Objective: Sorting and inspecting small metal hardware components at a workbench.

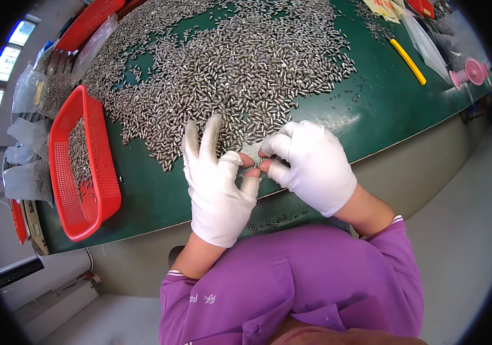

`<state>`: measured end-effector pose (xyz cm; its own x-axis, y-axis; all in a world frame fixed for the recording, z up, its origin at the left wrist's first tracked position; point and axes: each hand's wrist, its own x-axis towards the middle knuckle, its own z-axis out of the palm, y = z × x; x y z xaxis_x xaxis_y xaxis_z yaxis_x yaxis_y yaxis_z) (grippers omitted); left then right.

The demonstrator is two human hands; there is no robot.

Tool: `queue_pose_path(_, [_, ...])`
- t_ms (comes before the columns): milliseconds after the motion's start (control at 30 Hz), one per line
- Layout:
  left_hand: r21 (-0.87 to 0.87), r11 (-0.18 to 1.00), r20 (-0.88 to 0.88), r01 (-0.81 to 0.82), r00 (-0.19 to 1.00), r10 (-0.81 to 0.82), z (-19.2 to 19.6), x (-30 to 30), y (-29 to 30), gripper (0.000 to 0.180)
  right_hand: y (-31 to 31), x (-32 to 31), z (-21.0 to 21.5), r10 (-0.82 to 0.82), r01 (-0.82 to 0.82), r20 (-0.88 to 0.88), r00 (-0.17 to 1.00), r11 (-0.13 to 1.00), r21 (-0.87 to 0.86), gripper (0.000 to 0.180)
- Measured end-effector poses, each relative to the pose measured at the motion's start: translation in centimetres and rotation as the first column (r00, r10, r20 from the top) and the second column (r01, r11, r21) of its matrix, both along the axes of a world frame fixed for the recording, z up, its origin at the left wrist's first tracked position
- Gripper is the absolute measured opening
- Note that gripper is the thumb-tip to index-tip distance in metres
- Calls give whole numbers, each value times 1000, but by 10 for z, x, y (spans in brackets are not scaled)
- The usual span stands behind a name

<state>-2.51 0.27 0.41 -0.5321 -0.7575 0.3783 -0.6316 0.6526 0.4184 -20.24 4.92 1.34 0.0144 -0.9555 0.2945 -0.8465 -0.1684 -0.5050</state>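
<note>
Both my hands wear white gloves with the thumb and index fingertips bare. They meet at the near edge of a big pile of small shiny metal pins point(246, 75) on the green table. My left hand point(214, 184) pinches with thumb and index finger, its other fingers stretched out over the pile. Facing it, my right hand point(313, 167) also pinches, with its fingers curled. A tiny metal pin point(257, 164) shows between the fingertips, partly hidden by them. Below the hands, a dark perforated tray point(283, 206) at the table's edge holds several small dark pieces.
A red plastic basket point(108, 184) with more pins stands on the left. Clear bags of parts point(27, 178) line the far left side. To the right lie a yellow-handled cutter point(408, 62) and a pink spool point(475, 72). Another red basket point(87, 23) is at the back left.
</note>
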Motion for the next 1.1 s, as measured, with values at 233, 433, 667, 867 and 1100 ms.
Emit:
queue_pose_path(233, [24,1000,-11,-15,1000,16,-2,1,1,21,2,-3,1,67,-67,49,997,998,-6,11])
queue_pose_path(433, [16,1000,-12,-21,1000,22,0,-3,-1,18,2,-1,-1,55,-56,32,998,998,5,12])
queue_pose_path(667, [30,1000,1,5,1000,-5,1,0,-2,19,3,8,-1,12,-11,39,999,1000,-11,16])
queue_pose_path(867, [32,998,-24,47,999,-46,2,3,-2,21,6,8,-3,29,-28,21,999,1000,-12,11])
queue_pose_path(1100, [37,998,-36,51,998,-49,0,4,-2,22,7,7,-2,42,-41,66,997,999,-13,17])
